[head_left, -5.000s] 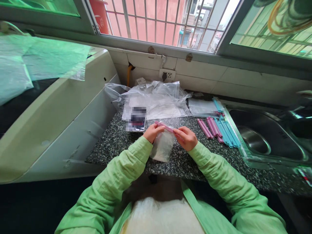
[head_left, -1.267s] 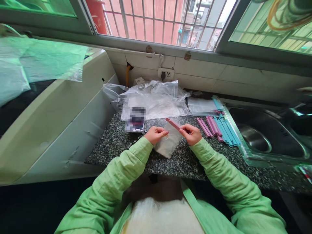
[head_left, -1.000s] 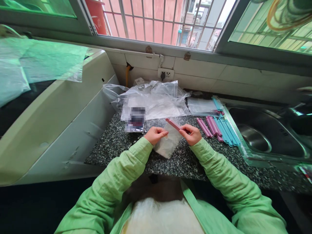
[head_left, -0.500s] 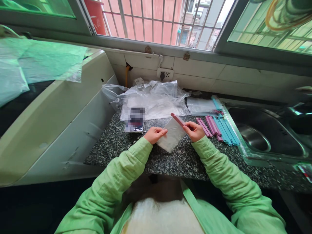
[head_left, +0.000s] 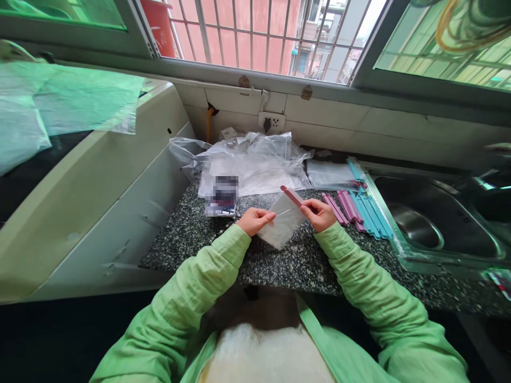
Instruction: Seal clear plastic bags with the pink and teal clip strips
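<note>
Over the speckled counter I hold a clear plastic bag point(head_left: 282, 226), tilted, with a pink bag sealing clip point(head_left: 291, 196) along its upper right edge. My left hand point(head_left: 255, 220) pinches the bag's left side between thumb and fingers. My right hand point(head_left: 319, 214) is closed on the lower end of the pink clip, at the bag's edge. Just right of that hand lie several loose pink clips point(head_left: 349, 209) and blue clips point(head_left: 371, 215) in rows. Behind them is a flat stack of clear bags point(head_left: 333, 174) with clips at its right end.
A heap of clear plastic bags point(head_left: 251, 165) lies at the back of the counter point(head_left: 263, 268). A phone point(head_left: 222, 199), partly blurred out, is left of my hands. The steel sink point(head_left: 439, 213) is at right, a white appliance point(head_left: 120, 175) at left. A wall socket point(head_left: 272, 122) is behind.
Both hands keep nearly the same hold on the bag and clip. The whole view has shifted very slightly.
</note>
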A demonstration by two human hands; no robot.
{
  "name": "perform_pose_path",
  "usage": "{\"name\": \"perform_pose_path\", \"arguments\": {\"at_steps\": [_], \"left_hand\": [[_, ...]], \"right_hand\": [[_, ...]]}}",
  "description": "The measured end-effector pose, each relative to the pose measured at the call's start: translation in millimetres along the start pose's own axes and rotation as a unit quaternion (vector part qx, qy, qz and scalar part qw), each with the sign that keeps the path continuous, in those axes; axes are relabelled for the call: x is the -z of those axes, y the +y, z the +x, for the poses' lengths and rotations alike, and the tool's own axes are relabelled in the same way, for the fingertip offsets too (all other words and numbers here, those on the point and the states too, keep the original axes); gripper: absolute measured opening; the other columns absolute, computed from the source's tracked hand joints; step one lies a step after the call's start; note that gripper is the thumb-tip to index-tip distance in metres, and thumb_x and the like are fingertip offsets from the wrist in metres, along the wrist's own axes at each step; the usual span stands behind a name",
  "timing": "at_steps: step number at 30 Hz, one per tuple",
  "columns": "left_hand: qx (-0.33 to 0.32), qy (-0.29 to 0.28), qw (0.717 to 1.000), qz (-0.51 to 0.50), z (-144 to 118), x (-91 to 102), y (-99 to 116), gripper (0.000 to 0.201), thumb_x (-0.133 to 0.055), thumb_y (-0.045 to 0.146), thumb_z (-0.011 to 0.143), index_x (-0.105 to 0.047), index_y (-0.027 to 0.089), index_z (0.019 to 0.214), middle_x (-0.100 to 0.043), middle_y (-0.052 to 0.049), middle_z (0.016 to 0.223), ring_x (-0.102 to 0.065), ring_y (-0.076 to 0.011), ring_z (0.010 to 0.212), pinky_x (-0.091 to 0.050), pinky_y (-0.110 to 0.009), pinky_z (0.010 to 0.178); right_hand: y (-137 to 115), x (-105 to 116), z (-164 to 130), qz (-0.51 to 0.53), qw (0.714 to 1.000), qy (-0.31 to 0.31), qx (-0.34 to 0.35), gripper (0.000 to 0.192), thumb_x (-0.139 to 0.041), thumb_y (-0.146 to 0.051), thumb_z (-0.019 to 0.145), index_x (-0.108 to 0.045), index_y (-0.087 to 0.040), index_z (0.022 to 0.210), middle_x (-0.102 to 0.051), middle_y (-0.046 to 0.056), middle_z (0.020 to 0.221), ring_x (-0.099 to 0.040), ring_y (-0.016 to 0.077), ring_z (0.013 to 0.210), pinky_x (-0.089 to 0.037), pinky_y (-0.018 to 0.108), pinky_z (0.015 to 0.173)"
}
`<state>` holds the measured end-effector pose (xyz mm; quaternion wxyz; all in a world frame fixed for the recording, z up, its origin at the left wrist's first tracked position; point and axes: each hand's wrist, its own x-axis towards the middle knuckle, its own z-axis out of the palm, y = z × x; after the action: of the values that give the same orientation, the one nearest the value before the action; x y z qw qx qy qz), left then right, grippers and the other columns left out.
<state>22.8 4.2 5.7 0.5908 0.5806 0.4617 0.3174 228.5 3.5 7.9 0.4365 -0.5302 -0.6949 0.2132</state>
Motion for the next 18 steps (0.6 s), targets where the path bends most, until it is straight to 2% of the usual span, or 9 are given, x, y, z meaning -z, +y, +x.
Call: {"name": "perform_pose_path", "arguments": {"at_steps": [6, 10, 15, 18], "left_hand": [[-0.027, -0.002, 0.999, 0.019, 0.9, 1.0, -3.4, 0.043, -0.058, 0.053, 0.055, -0.058, 0.01, 0.05, -0.042, 0.004, 0.039, -0.031, -0.0044, 0.041, -0.022, -0.02, 0.044], [-0.021, 0.0, 1.0, 0.009, -0.1, -0.3, 0.0, 0.043, -0.057, 0.053, 0.056, -0.057, 0.011, 0.047, -0.038, 0.006, 0.034, -0.029, -0.0043, 0.039, -0.022, -0.021, 0.043], [-0.014, 0.01, 1.0, -0.014, -0.3, -2.6, 1.5, 0.042, -0.058, 0.052, 0.056, -0.056, 0.011, 0.046, -0.044, 0.004, 0.038, -0.035, -0.0051, 0.041, -0.028, -0.021, 0.046], [-0.012, 0.023, 1.0, -0.01, 0.3, -3.8, 0.6, 0.043, -0.059, 0.053, 0.053, -0.052, 0.012, 0.042, -0.043, 0.005, 0.037, -0.035, -0.0047, 0.04, -0.028, -0.021, 0.045]], "right_hand": [[2.9, 1.9, 3.0, 0.023, 0.999, 0.03, -0.016, 0.022, -0.054, -0.034, 0.069, -0.062, -0.014, 0.073, -0.057, 0.001, 0.061, -0.046, 0.0097, 0.052, -0.037, 0.022, 0.048], [3.4, 5.3, 5.1, 0.016, 0.998, 0.046, -0.033, 0.023, -0.054, -0.034, 0.068, -0.062, -0.014, 0.073, -0.058, 0.002, 0.061, -0.046, 0.0096, 0.052, -0.037, 0.022, 0.048], [3.8, 8.2, 6.1, 0.005, 0.998, 0.056, -0.04, 0.024, -0.054, -0.035, 0.068, -0.063, -0.013, 0.074, -0.057, 0.001, 0.059, -0.045, 0.0091, 0.049, -0.036, 0.022, 0.046], [4.3, 8.5, 6.5, -0.001, 0.998, 0.059, -0.036, 0.025, -0.054, -0.036, 0.068, -0.064, -0.013, 0.074, -0.058, 0.001, 0.059, -0.045, 0.009, 0.049, -0.036, 0.021, 0.046]]}}
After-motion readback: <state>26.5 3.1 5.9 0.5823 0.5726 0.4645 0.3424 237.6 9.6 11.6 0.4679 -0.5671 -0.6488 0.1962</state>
